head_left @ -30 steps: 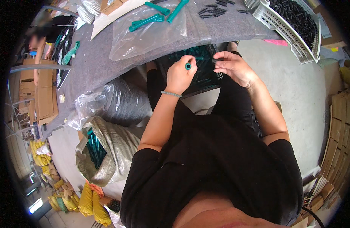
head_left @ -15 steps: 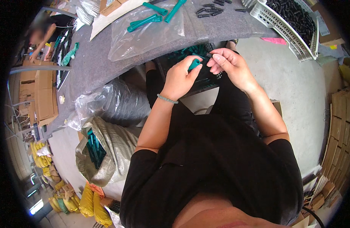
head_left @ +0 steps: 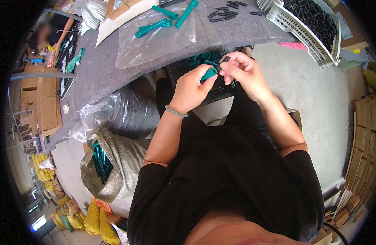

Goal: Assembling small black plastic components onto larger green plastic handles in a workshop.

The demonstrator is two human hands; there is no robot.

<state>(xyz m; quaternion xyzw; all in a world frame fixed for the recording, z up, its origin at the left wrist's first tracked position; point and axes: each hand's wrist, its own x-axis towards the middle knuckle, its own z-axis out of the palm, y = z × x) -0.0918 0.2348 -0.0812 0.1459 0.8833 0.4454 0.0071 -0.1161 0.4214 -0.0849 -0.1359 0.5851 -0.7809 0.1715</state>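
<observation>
Concrete floor and a grey felt-covered workbench frame the seat of a person in black, viewed from above. Nearest in, the left hand with a bead bracelet is closed round a teal plastic handle, whose rounded end pokes out between thumb and forefinger, long axis running up and right toward the other hand. Right hand sits just beside it, fingertips pinched on a small black cylindrical piece, held just up and right of the teal end; the two parts look near but whether they touch cannot be told. Right hand is the nearer one to the black piece, left to the handle. Under both hands a dark crate on the lap holds more teal handles. Left of the knees, a woven sack with teal parts and a clear plastic bag. Farther out on the bench: a clear bag under loose teal handles, scattered black pieces, a white basket full of black parts. Far left, another person's arm at the bench.
</observation>
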